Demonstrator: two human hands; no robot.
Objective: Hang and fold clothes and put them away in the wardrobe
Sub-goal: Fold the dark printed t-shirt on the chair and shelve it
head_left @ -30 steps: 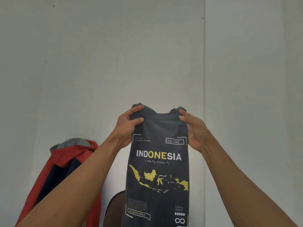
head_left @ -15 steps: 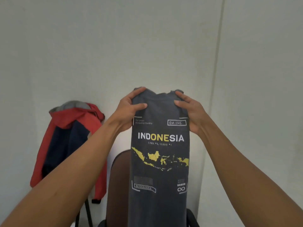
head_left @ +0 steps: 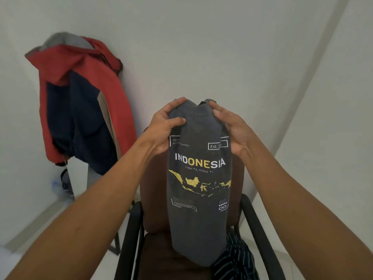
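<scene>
A dark grey T-shirt (head_left: 198, 223) printed with "INDONESIA" and a yellow map hangs folded into a narrow strip in front of me. My left hand (head_left: 164, 128) grips its upper left edge, thumb in front and fingers curled over the top. My right hand (head_left: 232, 126) grips the upper right edge the same way. The shirt's lower end reaches down to the seat of a brown chair (head_left: 157, 257).
The chair has black armrests (head_left: 254, 225) and stands against a white wall. A dark striped garment (head_left: 236, 259) lies on its seat at the right. A red and navy jacket (head_left: 80, 110) hangs on a stand at the left.
The view has tilted downward, so the shirt and both hands now sit lower, over the chair seat. The chair and striped garment have come into view. Both hands keep their grip.
</scene>
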